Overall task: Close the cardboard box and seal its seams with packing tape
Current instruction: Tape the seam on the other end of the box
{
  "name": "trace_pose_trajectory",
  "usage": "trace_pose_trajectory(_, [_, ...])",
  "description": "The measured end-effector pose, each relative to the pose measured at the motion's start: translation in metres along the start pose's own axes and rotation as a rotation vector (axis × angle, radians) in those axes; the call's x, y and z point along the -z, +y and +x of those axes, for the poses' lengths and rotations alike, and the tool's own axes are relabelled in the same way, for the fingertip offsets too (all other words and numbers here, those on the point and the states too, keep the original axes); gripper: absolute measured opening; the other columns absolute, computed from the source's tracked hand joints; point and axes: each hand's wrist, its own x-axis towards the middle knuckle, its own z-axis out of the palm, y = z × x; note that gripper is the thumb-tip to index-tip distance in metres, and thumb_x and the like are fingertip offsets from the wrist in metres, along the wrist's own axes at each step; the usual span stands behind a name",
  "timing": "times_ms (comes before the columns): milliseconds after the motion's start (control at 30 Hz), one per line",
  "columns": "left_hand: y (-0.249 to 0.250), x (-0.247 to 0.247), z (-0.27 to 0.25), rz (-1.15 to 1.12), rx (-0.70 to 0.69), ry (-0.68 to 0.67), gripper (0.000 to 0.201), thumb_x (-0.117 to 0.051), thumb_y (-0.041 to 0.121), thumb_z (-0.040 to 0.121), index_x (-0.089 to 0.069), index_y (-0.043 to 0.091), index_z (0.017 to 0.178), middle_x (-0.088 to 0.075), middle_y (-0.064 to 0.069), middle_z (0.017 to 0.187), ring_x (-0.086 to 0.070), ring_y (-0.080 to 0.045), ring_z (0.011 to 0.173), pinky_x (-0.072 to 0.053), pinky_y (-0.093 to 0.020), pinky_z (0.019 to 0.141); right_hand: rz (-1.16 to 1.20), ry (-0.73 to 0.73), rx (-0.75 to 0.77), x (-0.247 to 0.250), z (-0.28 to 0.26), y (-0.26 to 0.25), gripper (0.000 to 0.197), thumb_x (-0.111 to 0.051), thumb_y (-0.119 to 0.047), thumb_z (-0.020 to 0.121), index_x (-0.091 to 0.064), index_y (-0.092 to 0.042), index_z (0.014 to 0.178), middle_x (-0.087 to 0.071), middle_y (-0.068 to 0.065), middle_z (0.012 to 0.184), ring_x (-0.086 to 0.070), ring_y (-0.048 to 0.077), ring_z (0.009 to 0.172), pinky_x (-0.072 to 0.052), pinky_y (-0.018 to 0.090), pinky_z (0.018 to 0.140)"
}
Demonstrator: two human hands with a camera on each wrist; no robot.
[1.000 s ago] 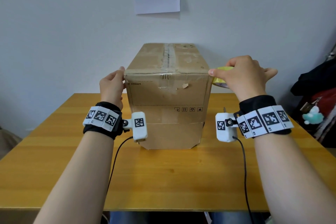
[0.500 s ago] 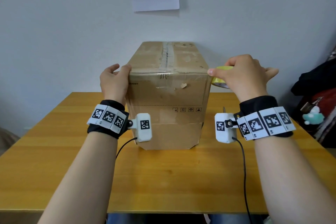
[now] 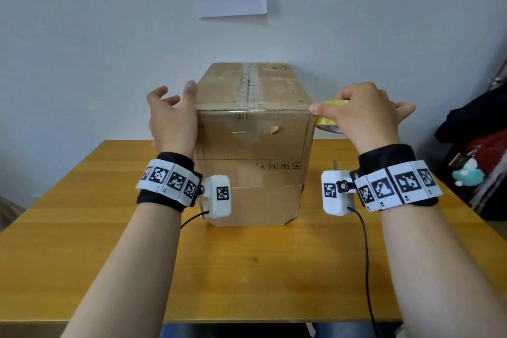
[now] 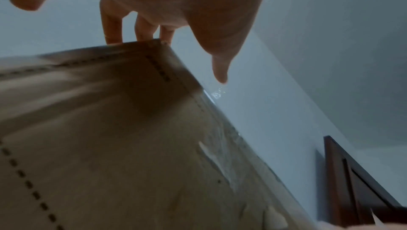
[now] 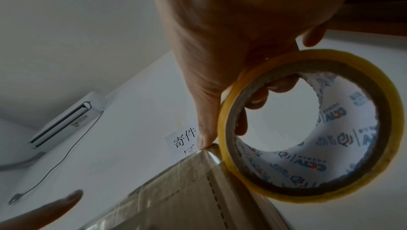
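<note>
The tape roll is clamped in the right hand at the cardboard box's 3 o'clock corner; the left hand is spread apart at 9 o'clock.

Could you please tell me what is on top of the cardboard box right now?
The cardboard box is closed, and a strip of clear tape runs along its top centre seam. The left hand hovers open at its top left corner. Nothing else lies there; the inside is covered.
</note>
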Motion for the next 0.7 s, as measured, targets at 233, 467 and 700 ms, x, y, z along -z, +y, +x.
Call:
trace_pose_trajectory(233, [0.011, -0.01, -0.016, 0.401, -0.095, -0.074, 0.1, -0.068, 0.077, 0.058, -0.035, 0.037, 0.143, -0.052, 0.012, 0.139, -0.043, -0.023, 0.133, -0.028, -0.062, 0.107, -0.023, 0.006, -0.007, 0.001, 0.001, -0.001, 0.049, -0.068, -0.065, 0.079, -0.067, -0.017, 0.071, -0.055, -0.008, 0.054, -0.038, 0.007, 0.063, -0.018, 0.04, 0.08])
trace_pose_trajectory(467, [0.003, -0.004, 0.0, 0.195, -0.036, 0.009, 0.047, -0.063, 0.044, 0.078, -0.053, 0.043, 0.124, -0.065, 0.02, 0.113, -0.059, -0.013, 0.109, -0.037, -0.051, 0.106, -0.025, -0.006, -0.018, 0.001, 0.002, -0.001, 0.05, -0.068, -0.065, 0.078, -0.066, -0.016, 0.07, -0.055, -0.006, 0.057, -0.037, 0.008, 0.063, -0.019, 0.042, 0.08])
trace_pose_trajectory(700, [0.001, -0.001, 0.009, 0.202, -0.056, 0.001, 0.034, -0.048, 0.026, 0.094, -0.052, 0.039, 0.125, -0.065, 0.018, 0.114, -0.058, -0.019, 0.113, -0.034, -0.051, 0.108, -0.017, -0.008, -0.019, 0.001, 0.0, -0.002, 0.049, -0.069, -0.064, 0.079, -0.065, -0.016, 0.068, -0.054, -0.005, 0.057, -0.035, 0.008, 0.063, -0.018, 0.041, 0.08])
